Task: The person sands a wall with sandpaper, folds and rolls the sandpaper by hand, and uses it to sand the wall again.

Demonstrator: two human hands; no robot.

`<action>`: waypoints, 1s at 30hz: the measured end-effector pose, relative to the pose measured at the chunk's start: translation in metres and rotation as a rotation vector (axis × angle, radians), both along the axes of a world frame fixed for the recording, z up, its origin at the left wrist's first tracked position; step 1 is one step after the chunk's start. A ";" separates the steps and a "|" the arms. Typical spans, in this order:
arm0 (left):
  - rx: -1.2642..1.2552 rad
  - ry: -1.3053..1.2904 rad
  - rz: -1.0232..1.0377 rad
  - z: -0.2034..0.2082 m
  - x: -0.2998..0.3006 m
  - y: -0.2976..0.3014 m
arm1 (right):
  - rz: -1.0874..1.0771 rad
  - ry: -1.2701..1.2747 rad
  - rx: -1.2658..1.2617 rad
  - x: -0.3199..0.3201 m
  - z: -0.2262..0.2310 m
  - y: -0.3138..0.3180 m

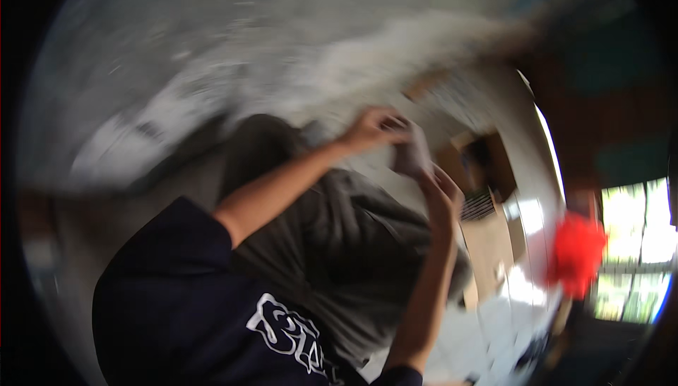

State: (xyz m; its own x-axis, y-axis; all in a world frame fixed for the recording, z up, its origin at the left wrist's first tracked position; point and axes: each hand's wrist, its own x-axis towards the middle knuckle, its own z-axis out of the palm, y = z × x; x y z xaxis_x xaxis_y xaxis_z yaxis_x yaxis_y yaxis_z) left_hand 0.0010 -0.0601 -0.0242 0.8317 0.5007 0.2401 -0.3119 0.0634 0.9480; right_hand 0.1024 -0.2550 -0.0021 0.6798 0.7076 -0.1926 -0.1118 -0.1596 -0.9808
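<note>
Together, two hands [374, 129] hold one blurred pale item [412, 154].

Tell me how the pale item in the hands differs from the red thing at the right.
Colour: the pale item is dull and greyish, the red thing vivid. State: the pale item is held between the left hand and right hand; the red thing is in neither, showing beside the bright window. Both look blurred.

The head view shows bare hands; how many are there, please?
2: left hand at the upper end of a pale item, right hand at its lower end. Blur may hide others.
</note>
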 end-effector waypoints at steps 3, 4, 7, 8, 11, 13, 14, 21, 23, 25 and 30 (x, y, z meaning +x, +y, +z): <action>0.042 -0.020 0.055 -0.001 -0.008 -0.001 | 0.089 0.031 0.044 0.003 -0.003 0.008; 0.047 0.018 0.092 -0.002 -0.009 -0.001 | 0.113 0.041 0.044 0.004 0.001 0.010; -0.034 0.063 0.128 -0.005 -0.007 -0.004 | 0.109 -0.028 -0.036 0.004 -0.003 0.013; -0.028 0.058 0.160 -0.009 -0.006 -0.005 | 0.134 -0.016 -0.040 0.003 -0.006 0.015; 0.008 0.131 0.243 -0.014 -0.001 -0.002 | 0.145 0.050 0.000 0.005 -0.013 0.017; 0.010 0.176 0.270 -0.015 -0.001 -0.001 | 0.124 0.077 0.015 0.008 -0.019 0.018; 0.016 0.212 0.289 -0.014 0.000 0.000 | 0.094 0.096 0.035 0.011 -0.022 0.018; 0.053 0.326 0.264 -0.015 -0.004 0.004 | -0.078 -0.151 -0.047 0.006 -0.035 0.021; 0.045 0.263 0.302 -0.017 -0.001 0.004 | -0.067 -0.159 -0.058 0.008 -0.038 0.022; 0.091 0.268 0.323 -0.018 0.002 0.003 | -0.063 -0.165 -0.068 0.012 -0.040 0.021; 0.172 0.359 0.307 -0.018 0.001 0.006 | -0.146 -0.256 -0.048 0.018 -0.041 0.022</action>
State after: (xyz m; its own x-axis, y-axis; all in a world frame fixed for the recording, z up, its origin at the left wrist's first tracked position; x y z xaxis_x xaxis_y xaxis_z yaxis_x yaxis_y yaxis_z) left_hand 0.0024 -0.0538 -0.0427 0.6973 0.7137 0.0666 0.0560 -0.1469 0.9876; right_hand 0.1207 -0.2328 -0.0430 0.8044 0.5931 -0.0326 0.1129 -0.2065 -0.9719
